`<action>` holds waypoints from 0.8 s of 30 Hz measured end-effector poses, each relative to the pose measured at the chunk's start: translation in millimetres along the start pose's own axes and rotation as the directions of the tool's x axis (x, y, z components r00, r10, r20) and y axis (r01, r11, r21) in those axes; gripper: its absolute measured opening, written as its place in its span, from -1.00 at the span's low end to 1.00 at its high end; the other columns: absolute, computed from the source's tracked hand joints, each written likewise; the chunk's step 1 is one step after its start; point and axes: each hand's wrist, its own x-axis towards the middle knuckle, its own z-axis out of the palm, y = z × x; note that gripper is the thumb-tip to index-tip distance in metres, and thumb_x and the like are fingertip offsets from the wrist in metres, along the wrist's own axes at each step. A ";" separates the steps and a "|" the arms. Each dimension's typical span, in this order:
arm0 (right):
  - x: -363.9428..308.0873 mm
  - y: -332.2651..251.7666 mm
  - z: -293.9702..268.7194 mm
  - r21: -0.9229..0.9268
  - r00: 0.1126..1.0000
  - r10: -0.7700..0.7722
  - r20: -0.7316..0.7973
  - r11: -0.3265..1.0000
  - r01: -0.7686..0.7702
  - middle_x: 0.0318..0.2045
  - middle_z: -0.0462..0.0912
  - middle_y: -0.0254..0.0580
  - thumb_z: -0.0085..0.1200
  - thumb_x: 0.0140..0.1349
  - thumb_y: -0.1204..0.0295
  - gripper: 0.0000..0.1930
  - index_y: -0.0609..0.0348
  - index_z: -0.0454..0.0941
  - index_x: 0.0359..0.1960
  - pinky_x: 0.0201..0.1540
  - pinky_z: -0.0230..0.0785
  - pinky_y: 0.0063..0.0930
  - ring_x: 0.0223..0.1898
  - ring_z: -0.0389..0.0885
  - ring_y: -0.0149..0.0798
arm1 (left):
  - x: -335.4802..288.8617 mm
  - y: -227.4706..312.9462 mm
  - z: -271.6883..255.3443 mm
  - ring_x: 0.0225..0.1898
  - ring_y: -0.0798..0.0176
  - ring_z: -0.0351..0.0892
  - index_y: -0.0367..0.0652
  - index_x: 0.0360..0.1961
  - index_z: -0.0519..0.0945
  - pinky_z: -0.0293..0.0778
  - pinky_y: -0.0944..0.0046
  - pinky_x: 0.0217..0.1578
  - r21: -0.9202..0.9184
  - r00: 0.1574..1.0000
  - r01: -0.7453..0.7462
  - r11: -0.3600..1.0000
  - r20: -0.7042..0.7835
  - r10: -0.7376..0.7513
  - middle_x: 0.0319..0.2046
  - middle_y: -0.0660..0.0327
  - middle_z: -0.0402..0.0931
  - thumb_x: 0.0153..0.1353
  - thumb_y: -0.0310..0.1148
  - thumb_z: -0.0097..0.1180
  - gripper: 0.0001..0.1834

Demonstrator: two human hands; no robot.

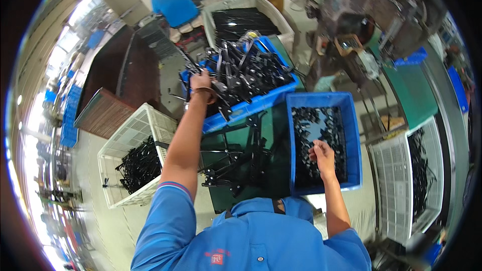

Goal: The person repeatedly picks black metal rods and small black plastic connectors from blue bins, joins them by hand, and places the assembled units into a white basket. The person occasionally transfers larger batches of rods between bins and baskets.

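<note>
- Mounting: the head camera, left unit of a side-by-side fisheye pair, sits on the wearer's head.
- Orientation: the lens faces steeply down and forward; the view is upright, with 12 o'clock away from the wearer.
- Near range: the wearer's blue shirt (251,241) occupies 6 o'clock, closest to the lens.
- Middle range: the left hand (201,80) appears toward 10 to 11 o'clock, the right hand (323,158) toward 4 o'clock; the green tabletop (280,120) lies near centre.
- Far range: a co-worker (175,4) appears at 11 o'clock, a dark machine (354,2) at 2 o'clock.
- Distortion: straight edges bend toward the dark circular rim.
</note>
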 end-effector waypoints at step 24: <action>125.5 91.1 -29.0 -0.984 0.940 -0.313 0.131 0.077 0.163 -0.27 0.60 0.04 0.12 0.04 0.44 -0.78 0.20 0.50 -0.26 -0.12 0.46 -0.20 -0.14 0.58 0.03 | -198.1 -77.0 -82.6 -0.26 0.07 0.55 -0.17 -0.16 0.56 0.47 0.21 -0.24 0.088 0.867 -0.493 0.865 0.133 0.481 -0.28 0.06 0.52 0.09 -0.56 0.08 -0.75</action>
